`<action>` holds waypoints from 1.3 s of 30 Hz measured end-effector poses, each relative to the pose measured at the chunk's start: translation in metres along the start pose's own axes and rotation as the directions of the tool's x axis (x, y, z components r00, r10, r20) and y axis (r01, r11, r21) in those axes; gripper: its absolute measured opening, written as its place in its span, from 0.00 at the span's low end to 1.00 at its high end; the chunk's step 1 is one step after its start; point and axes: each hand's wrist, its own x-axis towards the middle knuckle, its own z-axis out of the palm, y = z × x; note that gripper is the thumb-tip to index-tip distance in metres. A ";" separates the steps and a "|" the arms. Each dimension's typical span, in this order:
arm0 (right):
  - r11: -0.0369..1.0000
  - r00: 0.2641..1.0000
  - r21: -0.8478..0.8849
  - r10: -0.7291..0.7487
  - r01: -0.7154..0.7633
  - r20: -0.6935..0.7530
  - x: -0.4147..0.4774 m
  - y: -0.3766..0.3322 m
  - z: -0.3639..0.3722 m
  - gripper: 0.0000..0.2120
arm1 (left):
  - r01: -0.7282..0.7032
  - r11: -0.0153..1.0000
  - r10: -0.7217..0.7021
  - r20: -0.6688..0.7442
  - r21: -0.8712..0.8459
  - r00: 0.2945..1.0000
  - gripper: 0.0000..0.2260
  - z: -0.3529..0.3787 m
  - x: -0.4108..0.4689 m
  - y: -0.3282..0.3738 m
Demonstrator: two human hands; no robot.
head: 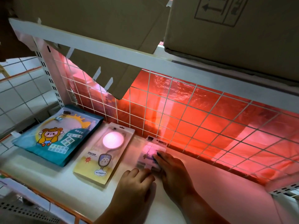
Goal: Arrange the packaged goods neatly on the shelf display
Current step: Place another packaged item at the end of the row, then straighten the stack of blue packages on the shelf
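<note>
Three flat packs lie in a row on the white shelf [202,196]. A stack of teal packs with a cartoon figure [56,139] is at the left. A clear-and-yellow pack holding a round mirror [105,152] lies in the middle. A small clear pack with a purple label [151,153] lies to its right near the wire grid. My right hand [171,170] rests flat on that small pack, fingers pressing its right side. At the pack's near edge, my left hand [137,178] touches it with fingertips; its fingers look bent.
A white wire grid [194,113] with red film behind it backs the shelf. An upper shelf rail [113,46] carries cardboard boxes [234,34], and a cardboard flap [113,78] hangs down over the back left. White shelf surface stretches to the right of my hands.
</note>
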 end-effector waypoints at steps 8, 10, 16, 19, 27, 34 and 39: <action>1.000 1.000 -0.004 0.019 -0.019 0.006 -0.002 -0.007 -0.006 0.25 | 0.038 0.999 -0.037 0.010 -0.035 0.999 0.06 -0.004 -0.001 0.004; 0.999 0.999 -0.030 0.038 -0.038 0.009 -0.003 -0.010 -0.009 0.23 | 0.033 0.998 -0.032 0.027 -0.049 0.999 0.08 -0.007 -0.001 0.004; 0.986 0.983 -0.010 0.167 -0.169 -0.082 -0.015 -0.033 -0.037 0.28 | 0.005 0.997 0.006 0.125 -0.083 0.992 0.18 -0.020 0.006 0.002; 0.985 0.974 -0.022 0.168 -0.173 -0.153 -0.027 -0.035 -0.058 0.27 | 0.021 0.993 -0.005 0.143 -0.114 0.990 0.23 -0.034 0.023 0.010; 0.988 0.887 -0.036 0.116 -0.147 -0.448 -0.058 -0.048 -0.144 0.25 | -0.125 0.936 0.126 -0.019 -0.329 0.992 0.23 -0.095 0.081 0.064; 0.989 0.762 -0.028 0.093 -0.145 -0.641 -0.122 -0.065 -0.247 0.24 | -0.403 0.824 0.348 -0.207 -0.399 0.914 0.22 -0.157 0.109 0.159; 0.978 0.621 -0.055 0.085 -0.203 -0.779 -0.195 -0.085 -0.326 0.24 | -0.527 0.708 0.434 -0.298 -0.470 0.850 0.22 -0.194 0.107 0.247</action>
